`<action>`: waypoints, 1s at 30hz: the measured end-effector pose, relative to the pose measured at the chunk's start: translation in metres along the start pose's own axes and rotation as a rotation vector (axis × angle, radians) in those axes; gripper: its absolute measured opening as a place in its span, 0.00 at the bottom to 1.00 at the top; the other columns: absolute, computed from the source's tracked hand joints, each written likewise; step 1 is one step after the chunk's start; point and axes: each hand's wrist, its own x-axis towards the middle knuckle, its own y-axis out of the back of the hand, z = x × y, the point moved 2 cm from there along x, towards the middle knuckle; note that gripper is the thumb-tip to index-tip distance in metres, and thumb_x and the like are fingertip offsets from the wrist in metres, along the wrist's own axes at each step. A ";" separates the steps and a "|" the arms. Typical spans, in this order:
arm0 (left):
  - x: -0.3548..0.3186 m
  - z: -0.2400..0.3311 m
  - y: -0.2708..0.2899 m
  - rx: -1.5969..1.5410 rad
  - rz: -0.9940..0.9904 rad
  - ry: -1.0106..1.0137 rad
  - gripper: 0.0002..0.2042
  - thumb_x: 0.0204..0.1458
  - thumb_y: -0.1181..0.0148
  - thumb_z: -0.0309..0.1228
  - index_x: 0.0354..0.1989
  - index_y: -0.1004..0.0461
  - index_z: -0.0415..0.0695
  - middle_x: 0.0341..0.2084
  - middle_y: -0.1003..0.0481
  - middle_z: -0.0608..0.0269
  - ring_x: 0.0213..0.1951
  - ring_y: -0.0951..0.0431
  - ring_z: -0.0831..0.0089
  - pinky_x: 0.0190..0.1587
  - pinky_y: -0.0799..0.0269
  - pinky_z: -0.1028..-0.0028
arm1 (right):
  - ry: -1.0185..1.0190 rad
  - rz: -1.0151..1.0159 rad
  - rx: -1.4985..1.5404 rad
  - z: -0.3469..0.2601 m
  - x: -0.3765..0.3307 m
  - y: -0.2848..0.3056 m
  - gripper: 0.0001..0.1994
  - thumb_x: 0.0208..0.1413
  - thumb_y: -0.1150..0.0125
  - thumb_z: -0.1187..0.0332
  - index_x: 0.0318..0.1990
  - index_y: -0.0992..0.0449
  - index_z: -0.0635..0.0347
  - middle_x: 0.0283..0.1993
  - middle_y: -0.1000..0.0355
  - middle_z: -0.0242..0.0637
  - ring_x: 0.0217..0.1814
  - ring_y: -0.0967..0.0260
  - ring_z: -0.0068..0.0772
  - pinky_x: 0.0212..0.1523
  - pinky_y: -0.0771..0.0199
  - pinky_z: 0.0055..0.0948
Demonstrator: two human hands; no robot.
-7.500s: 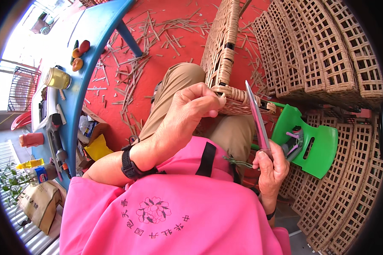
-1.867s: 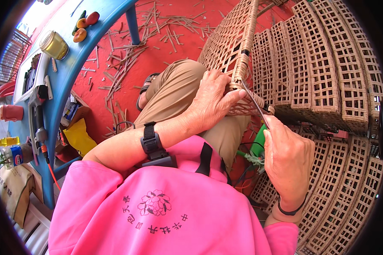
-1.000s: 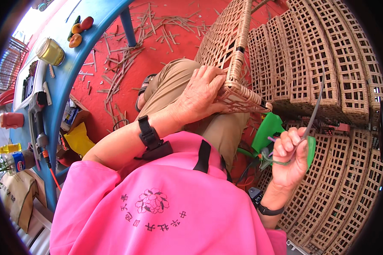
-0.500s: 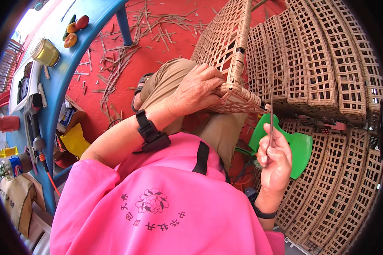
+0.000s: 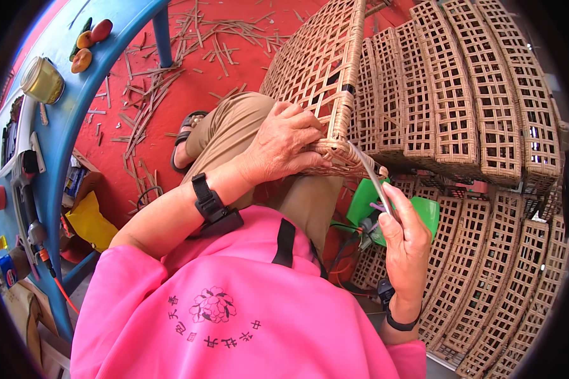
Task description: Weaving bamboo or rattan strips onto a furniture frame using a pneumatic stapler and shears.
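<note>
A woven rattan-like basket (image 5: 310, 72) with an open lattice rests tilted across my lap, its wrapped rim toward me. My left hand (image 5: 281, 144) is closed over the near corner of that rim, the fingertips partly hidden behind the weave. My right hand (image 5: 406, 243) pinches a thin, flat greyish strip (image 5: 374, 177) between thumb and fingers. From there the strip slants up to the basket's corner, where its far end meets the rim. Whether it is a cane strip or a metal tool I cannot tell.
Stacked woven baskets (image 5: 449, 95) fill the right side. A green plastic piece (image 5: 427, 215) lies behind my right hand. To the left stands a blue table (image 5: 85, 82) with a jar (image 5: 42, 80), fruit (image 5: 101, 30) and a corded tool (image 5: 36, 230). Cut strips (image 5: 146, 107) litter the red floor.
My right hand has tilted the strip from upright to slanting left, bringing its far end onto the basket's corner. My left hand keeps its hold. The whole view has shifted a little.
</note>
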 end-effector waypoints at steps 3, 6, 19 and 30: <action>-0.001 -0.001 -0.001 -0.002 -0.010 -0.002 0.20 0.42 0.30 0.49 0.34 0.22 0.46 0.37 0.26 0.68 0.42 0.30 0.65 0.50 0.39 0.63 | -0.041 -0.029 -0.029 -0.006 0.002 -0.001 0.18 0.61 0.42 0.77 0.59 0.27 0.62 0.45 0.24 0.44 0.42 0.26 0.32 0.43 0.27 0.27; -0.002 -0.002 0.000 -0.019 0.017 -0.017 0.19 0.43 0.32 0.49 0.30 0.25 0.46 0.34 0.29 0.65 0.41 0.31 0.63 0.50 0.39 0.62 | -0.049 -0.029 -0.037 -0.011 0.003 -0.005 0.17 0.62 0.43 0.76 0.59 0.27 0.61 0.45 0.23 0.45 0.42 0.26 0.32 0.41 0.27 0.29; -0.003 -0.003 0.003 -0.030 0.016 0.006 0.20 0.42 0.30 0.49 0.31 0.23 0.45 0.36 0.26 0.66 0.41 0.30 0.64 0.50 0.39 0.62 | -0.018 -0.076 -0.256 -0.043 0.016 -0.007 0.18 0.60 0.42 0.76 0.58 0.26 0.61 0.39 0.23 0.49 0.35 0.23 0.41 0.37 0.24 0.34; -0.003 -0.004 0.002 -0.071 0.036 0.023 0.19 0.42 0.29 0.45 0.30 0.24 0.41 0.36 0.27 0.61 0.42 0.30 0.59 0.48 0.35 0.62 | 0.002 0.216 -0.439 -0.035 -0.004 -0.064 0.22 0.59 0.40 0.74 0.62 0.28 0.53 0.35 0.25 0.48 0.33 0.24 0.52 0.32 0.25 0.44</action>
